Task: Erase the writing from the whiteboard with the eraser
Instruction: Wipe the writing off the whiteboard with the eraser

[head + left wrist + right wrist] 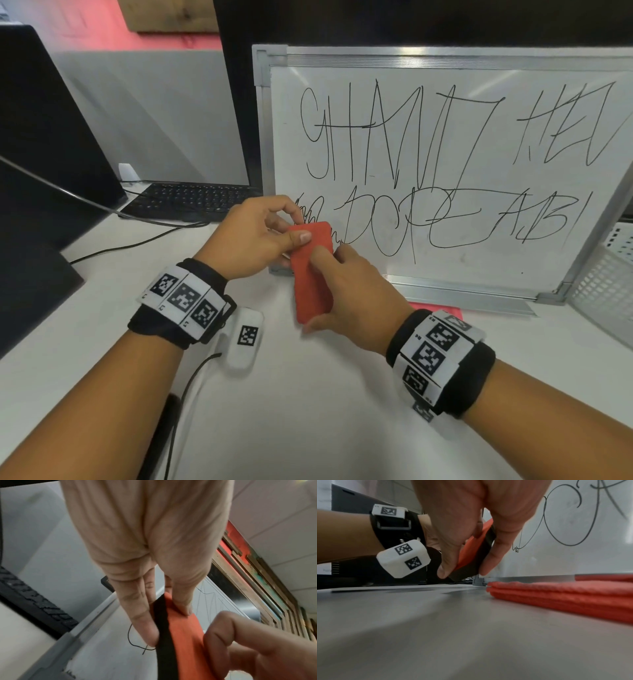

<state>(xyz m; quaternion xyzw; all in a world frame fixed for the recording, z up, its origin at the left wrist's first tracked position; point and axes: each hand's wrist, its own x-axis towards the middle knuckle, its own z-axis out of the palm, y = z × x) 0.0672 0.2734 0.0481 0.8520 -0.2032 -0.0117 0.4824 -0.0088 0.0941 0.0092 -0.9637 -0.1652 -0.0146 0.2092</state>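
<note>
Head view, widest first: pale surface [325,394] carrying a framed whiteboard [513,260] propped upright at the back right, its face covered in black marker writing [394,137] in two rows. Left of it, a dark monitor [44,137] and a black keyboard [191,200] with cables trailing across the surface. White perforated basket [606,284] at the far right edge. Both hands meet just in front of the board's lower left corner, sharing the red eraser [313,274], which is held off the surface, long axis running toward the board. Left hand [253,236] pinches the far end, thumb on the red top; right hand [352,294] wraps the near end, forefinger laid along the top. Tag-marked bands on both wrists. Left wrist view adds what the head camera misses: the eraser [185,635] has a black felt layer along one side, and the left fingers [142,615] press that black edge while the thumb bears on the orange-red face. Right wrist view, low along the surface, shows the right thumb and fingers clamping the eraser [471,550] by its long edges, black layer facing down, clear of the surface. Same view reveals a folded red cloth [565,596] lying flat against the board's bottom rail; from the head camera only a sliver of it peeks out behind the right wrist.
</note>
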